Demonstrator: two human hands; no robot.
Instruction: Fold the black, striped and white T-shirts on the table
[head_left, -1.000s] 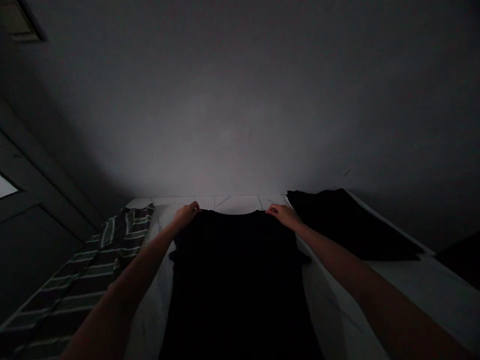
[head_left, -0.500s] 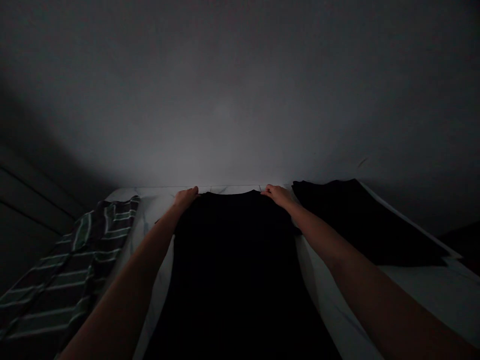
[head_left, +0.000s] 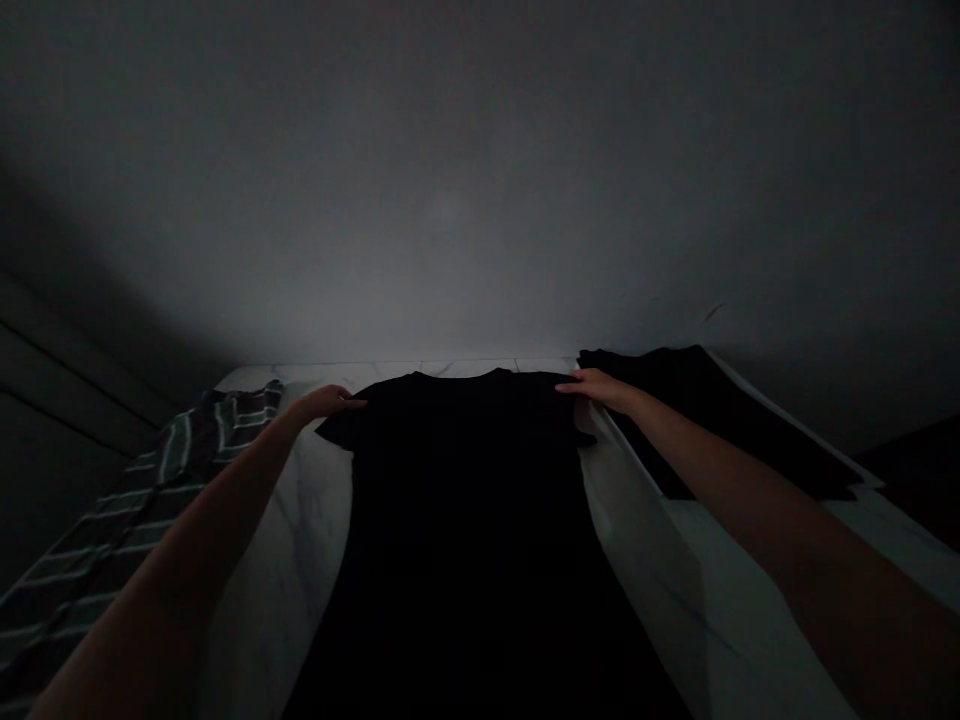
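A black T-shirt (head_left: 469,520) lies spread face-up or face-down, I cannot tell which, with its neckline toward the wall. My left hand (head_left: 326,402) is closed at the T-shirt's left shoulder, fingertips on the top of the short sleeve. At the opposite shoulder, my right hand (head_left: 600,388) pinches the cloth near the other sleeve between thumb and fingers. Both arms reach far forward on either side of the shirt. Its lower part runs out of view at the bottom, and the dark cloth hides any folds.
A white marble-patterned surface (head_left: 300,540) lies beneath the shirt. To the left is a dark garment with green and white stripes (head_left: 150,500). Another black garment (head_left: 675,400) lies flat at the right, partly behind my right arm. A plain grey wall (head_left: 465,200) rises behind. The light is dim.
My hands have moved apart from beside the neckline, outward along the shoulders to the sleeves. Both short sleeves now show more, and the shoulders look spread wider.
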